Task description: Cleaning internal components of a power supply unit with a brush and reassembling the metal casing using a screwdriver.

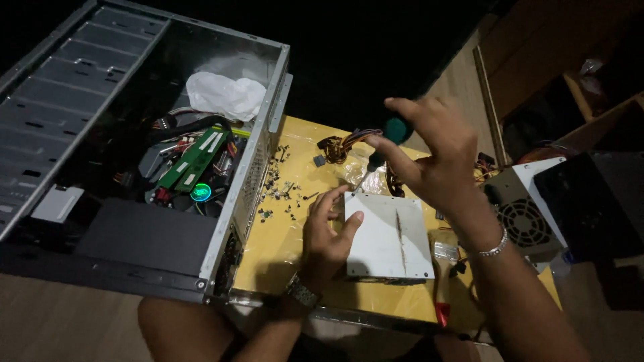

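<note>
A dim room with a wooden floor holds a low desk (282, 248) covered in yellow sheet. Near its front edge lies a grey power supply box (389, 234). The left hand (325, 234) rests against the box's left side, fingers curled loosely on its top corner. The right hand (436, 157) is raised above the box's far edge, fingers closed around a green-handled screwdriver (392, 134) pointing down. Loose screws (278, 188) are scattered along the desk's left edge. An open computer case (134, 147) holds green memory sticks (194, 157), cables and a white plastic bag (225, 94).
</note>
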